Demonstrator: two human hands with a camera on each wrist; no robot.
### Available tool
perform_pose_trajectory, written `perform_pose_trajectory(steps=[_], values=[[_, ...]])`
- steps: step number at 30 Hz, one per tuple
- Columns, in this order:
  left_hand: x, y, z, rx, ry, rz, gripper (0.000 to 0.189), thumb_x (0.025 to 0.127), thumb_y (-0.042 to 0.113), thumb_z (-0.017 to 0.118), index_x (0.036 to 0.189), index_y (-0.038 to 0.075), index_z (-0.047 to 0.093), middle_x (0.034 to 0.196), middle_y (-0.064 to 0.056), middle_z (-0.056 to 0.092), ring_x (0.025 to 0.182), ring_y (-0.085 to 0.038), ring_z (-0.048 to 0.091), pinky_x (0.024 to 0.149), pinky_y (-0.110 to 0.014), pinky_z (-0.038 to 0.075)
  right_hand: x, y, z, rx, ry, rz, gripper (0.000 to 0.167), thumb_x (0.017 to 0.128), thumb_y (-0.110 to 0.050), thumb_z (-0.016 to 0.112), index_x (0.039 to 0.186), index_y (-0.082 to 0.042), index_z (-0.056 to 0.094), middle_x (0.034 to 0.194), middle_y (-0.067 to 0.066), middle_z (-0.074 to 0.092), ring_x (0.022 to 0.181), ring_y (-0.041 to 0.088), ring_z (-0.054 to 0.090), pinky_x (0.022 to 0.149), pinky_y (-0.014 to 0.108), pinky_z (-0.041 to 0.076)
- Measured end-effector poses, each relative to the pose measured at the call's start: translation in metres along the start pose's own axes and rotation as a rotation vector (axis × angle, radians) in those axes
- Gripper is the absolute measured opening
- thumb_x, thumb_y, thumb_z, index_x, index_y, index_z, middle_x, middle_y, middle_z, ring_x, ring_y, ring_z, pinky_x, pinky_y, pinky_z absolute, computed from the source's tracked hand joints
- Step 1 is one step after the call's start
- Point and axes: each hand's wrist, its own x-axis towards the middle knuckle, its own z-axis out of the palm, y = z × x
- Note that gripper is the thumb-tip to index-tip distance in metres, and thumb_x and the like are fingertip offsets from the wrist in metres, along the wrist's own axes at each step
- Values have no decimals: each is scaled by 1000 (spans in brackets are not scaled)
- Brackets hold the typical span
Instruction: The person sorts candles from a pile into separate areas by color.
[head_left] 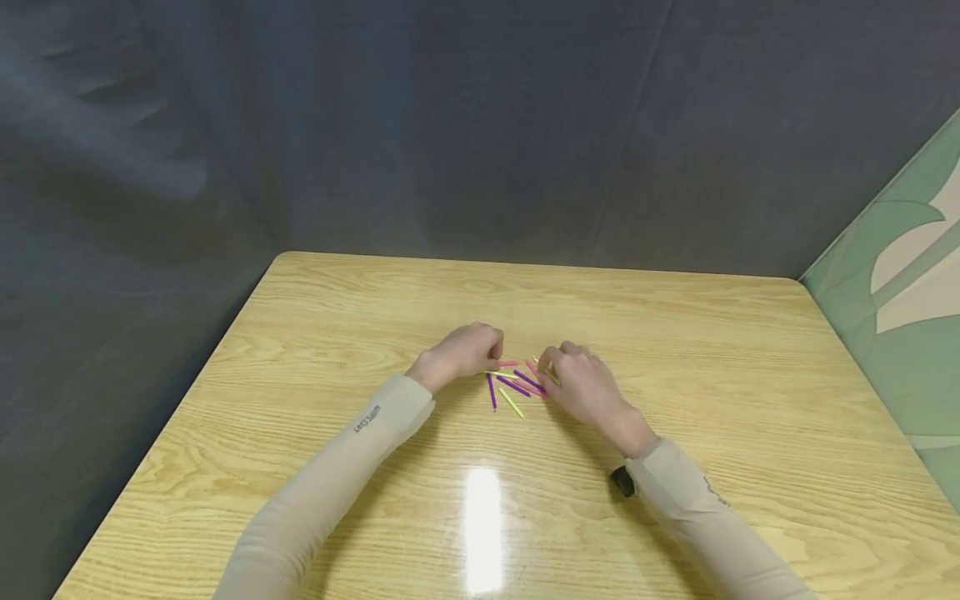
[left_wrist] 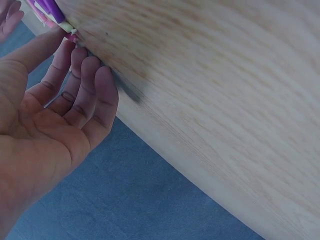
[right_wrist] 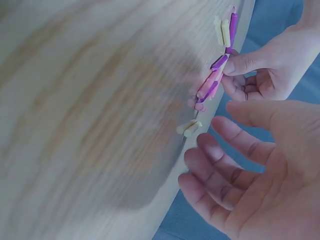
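A loose cluster of slim sticks in yellow, purple and pink, with thin tips, lies on the wooden table (head_left: 390, 308). My left hand (head_left: 468, 348) is at the cluster's left side. Its thumb and index fingertip pinch the end of a pink stick (left_wrist: 73, 38), while its other fingers bend loosely. A yellow stick (head_left: 501, 374) passes right by those fingertips. On the other side my right hand (head_left: 583, 385) hovers with loosely bent fingers, thumb and index apart. A yellow stick (right_wrist: 192, 128) lies near its index fingertip. Purple sticks (head_left: 492, 392) and another yellow stick (head_left: 512, 404) lie closer to me.
Dark cloth (head_left: 465, 133) hangs behind the table's far edge and along its left. A green and cream patterned panel (head_left: 900, 333) stands at the right. Light glares off the tabletop in front of the sticks.
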Motion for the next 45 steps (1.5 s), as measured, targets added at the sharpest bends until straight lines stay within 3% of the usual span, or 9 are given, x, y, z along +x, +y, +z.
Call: perform_pose_trajectory(steps=[6, 23, 35, 45], values=[[1, 0, 0, 12, 10, 4, 9, 88, 13, 71, 88, 11, 63, 82, 3, 61, 79, -13, 57, 73, -25, 47, 2, 0, 0, 60, -24, 30, 11, 88, -11, 69, 95, -3, 67, 78, 5, 55, 63, 16, 52, 52, 28, 45], [2, 3, -2, 6, 16, -9, 10, 88, 14, 71, 85, 11, 62, 79, 3, 60, 75, -13, 56, 70, -25, 46, 10, 0, -9, 144, -71, 118, 6, 90, -13, 64, 91, -8, 65, 73, 1, 55, 54, 13, 47, 46, 29, 39], [5, 1, -1, 11, 8, -4, 9, 90, 13, 68, 83, 12, 63, 77, 4, 59, 70, -11, 55, 66, -23, 45, 10, 0, -4, 137, -104, 108, 8, 92, -15, 64, 92, -7, 66, 74, 1, 55, 57, 14, 49, 49, 30, 40], [6, -2, -3, -21, -14, -30, 8, 91, 13, 67, 84, 11, 63, 76, 3, 61, 68, -11, 56, 65, -23, 46, 12, -3, -2, 119, -85, 84, 11, 92, -16, 64, 95, -6, 66, 74, 1, 55, 57, 13, 49, 48, 29, 41]])
